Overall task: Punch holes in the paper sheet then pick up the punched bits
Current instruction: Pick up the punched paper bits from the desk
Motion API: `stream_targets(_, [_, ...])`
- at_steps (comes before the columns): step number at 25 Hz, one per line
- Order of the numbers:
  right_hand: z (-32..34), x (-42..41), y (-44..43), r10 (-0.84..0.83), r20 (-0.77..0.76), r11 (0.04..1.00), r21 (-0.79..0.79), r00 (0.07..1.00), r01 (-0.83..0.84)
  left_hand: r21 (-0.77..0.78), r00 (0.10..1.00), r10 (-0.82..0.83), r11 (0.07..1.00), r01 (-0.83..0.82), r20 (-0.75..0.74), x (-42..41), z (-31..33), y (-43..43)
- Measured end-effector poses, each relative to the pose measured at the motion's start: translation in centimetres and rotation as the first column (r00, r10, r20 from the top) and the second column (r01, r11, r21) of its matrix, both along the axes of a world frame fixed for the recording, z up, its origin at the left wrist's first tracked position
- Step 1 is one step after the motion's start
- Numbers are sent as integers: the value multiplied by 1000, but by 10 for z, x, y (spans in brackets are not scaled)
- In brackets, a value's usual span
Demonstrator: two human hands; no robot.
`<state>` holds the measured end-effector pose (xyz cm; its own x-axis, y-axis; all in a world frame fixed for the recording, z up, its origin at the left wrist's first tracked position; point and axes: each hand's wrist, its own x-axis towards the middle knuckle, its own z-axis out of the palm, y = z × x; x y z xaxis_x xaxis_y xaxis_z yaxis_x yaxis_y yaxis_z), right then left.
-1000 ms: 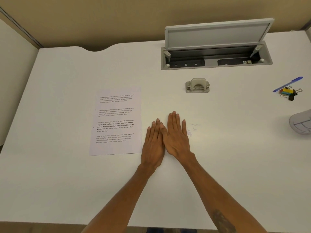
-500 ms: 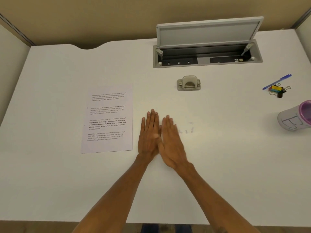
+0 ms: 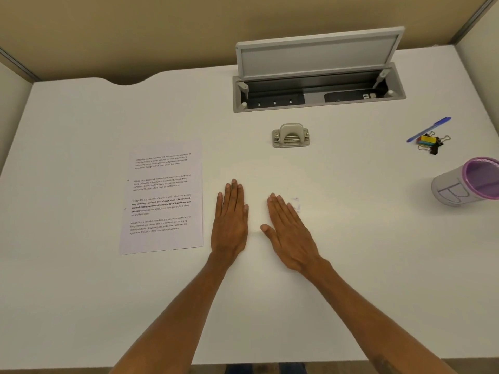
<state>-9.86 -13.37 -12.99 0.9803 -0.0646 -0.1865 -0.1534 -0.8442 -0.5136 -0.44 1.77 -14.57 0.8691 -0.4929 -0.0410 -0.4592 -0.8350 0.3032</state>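
A printed paper sheet (image 3: 164, 198) lies flat on the white desk (image 3: 81, 292), left of centre. A grey hole punch (image 3: 290, 135) stands farther back, near the middle. Small pale punched bits (image 3: 295, 205) lie scattered just right of my right hand's fingertips. My left hand (image 3: 231, 220) rests flat, palm down, next to the sheet's right edge, holding nothing. My right hand (image 3: 290, 233) lies flat with fingers together, angled toward the bits, a small gap apart from the left hand.
An open grey cable box (image 3: 318, 76) with raised lid is set into the desk at the back. A blue pen (image 3: 428, 129) and coloured binder clips (image 3: 430, 143) lie at far right. A purple-rimmed mesh cup (image 3: 467, 182) lies tipped at the right edge.
My hands were touching side by side; they have slid apart, the right hand moving right and back toward me. The camera view shifted slightly.
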Motion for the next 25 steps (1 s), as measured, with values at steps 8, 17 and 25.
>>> stream_targets(8, [-2,-29,31,128,45,991,-38,991,-127,-74,1000,8,997,-10,-30,2,-2,1])
stream_targets(17, [12,-3,7,-135,43,990,52,990,133,-21,1000,2,1000,-1,17,2,-1,1])
stream_targets(25, [24,58,-47,-236,144,970,-26,961,242,-24,1000,10,1000,-10,15,2,1,0])
